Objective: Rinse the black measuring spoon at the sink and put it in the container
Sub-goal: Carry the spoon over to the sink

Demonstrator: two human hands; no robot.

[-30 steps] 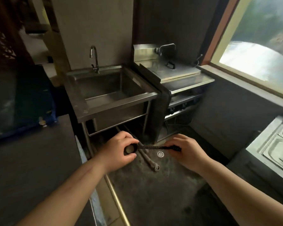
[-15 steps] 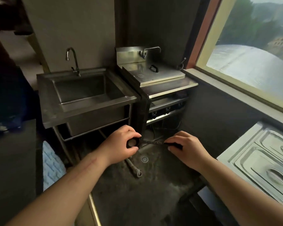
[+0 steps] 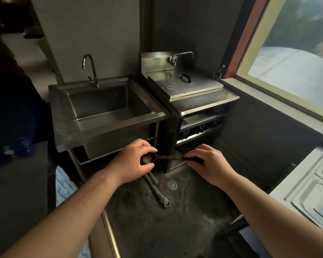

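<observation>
The black measuring spoon (image 3: 171, 157) lies level between both hands, in front of me and below the sink's front edge. My left hand (image 3: 133, 162) is closed around its round bowl. My right hand (image 3: 210, 164) pinches the far end of its ribbed handle. The steel sink (image 3: 108, 125) stands ahead at the left with an empty basin, and its curved tap (image 3: 90, 68) rises at the back rim with no water running. No container for the spoon can be told apart here.
A steel cooker unit with a lidded top (image 3: 186, 86) stands right of the sink. A grey hose (image 3: 157, 190) and a floor drain (image 3: 173, 185) lie on the dark floor below my hands. A steel counter with recessed wells (image 3: 313, 190) is at right, under a window.
I have come closer to the sink, which now looms larger and more central. Both hands keep the same hold on the spoon.
</observation>
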